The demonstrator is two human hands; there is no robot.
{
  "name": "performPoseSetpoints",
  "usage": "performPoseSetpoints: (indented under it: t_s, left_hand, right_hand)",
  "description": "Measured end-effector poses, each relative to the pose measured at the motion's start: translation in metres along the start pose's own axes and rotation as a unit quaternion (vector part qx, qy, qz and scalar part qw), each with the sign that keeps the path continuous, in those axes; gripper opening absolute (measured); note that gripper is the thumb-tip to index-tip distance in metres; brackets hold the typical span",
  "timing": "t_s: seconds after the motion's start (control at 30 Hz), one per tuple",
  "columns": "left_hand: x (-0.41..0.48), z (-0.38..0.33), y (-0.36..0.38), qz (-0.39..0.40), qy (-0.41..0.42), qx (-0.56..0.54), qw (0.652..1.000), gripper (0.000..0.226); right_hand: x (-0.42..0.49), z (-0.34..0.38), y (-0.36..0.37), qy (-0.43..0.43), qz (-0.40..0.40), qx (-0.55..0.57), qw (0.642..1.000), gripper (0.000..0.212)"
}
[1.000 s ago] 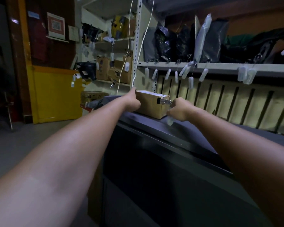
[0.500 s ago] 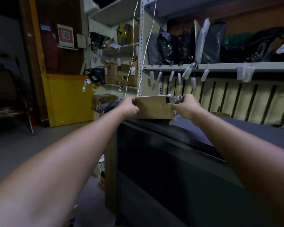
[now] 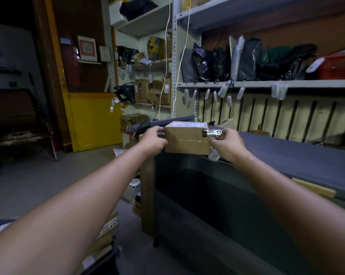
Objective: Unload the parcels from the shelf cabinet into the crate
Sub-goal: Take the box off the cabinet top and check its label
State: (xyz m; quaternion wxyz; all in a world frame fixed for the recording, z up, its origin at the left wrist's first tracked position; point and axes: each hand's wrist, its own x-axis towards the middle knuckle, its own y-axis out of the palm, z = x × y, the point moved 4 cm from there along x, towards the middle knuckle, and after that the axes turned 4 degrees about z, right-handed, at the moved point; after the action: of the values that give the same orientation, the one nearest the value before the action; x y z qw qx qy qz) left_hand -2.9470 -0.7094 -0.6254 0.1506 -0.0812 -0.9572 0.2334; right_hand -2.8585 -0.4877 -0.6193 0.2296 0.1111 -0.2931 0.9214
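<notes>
A small brown cardboard parcel (image 3: 186, 138) with a white label on top and a metal binder clip (image 3: 211, 133) on its right end hangs just over the front left edge of the grey shelf surface (image 3: 298, 155). My left hand (image 3: 152, 139) grips its left end. My right hand (image 3: 227, 144) grips its right end, just below the clip, with a clear tag hanging under it. No crate is clearly in view.
Above, a metal shelf (image 3: 267, 83) carries several dark bagged parcels (image 3: 223, 62) with hanging tags. More cardboard boxes (image 3: 153, 92) fill the far shelving on the left. A yellow panel (image 3: 92, 120) and a dark bench (image 3: 14, 124) stand at the left. Boxes lie on the floor below.
Both hands have lifted the parcel off the grey surface and drawn it toward me and leftward, past the surface's edge. The view has tilted up and turned.
</notes>
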Motion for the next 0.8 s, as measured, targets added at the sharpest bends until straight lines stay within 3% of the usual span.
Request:
performPoseSetpoints:
  t_s: [0.37, 0.63, 0.8]
  left_hand:
    - [-0.114, 0.028, -0.02, 0.011, -0.038, -0.009, 0.999, 0.044]
    - [-0.185, 0.096, -0.002, 0.004, -0.097, -0.039, 0.994, 0.044]
    - [-0.22, 0.132, 0.012, 0.014, -0.146, -0.077, 0.986, 0.032]
  right_hand:
    - [-0.114, -0.005, 0.016, 0.029, 0.021, 0.025, 0.999, 0.026]
    - [-0.19, -0.052, 0.056, 0.06, 0.035, 0.041, 0.997, 0.019]
    - [-0.228, -0.083, 0.078, 0.078, 0.041, 0.049, 0.995, 0.013]
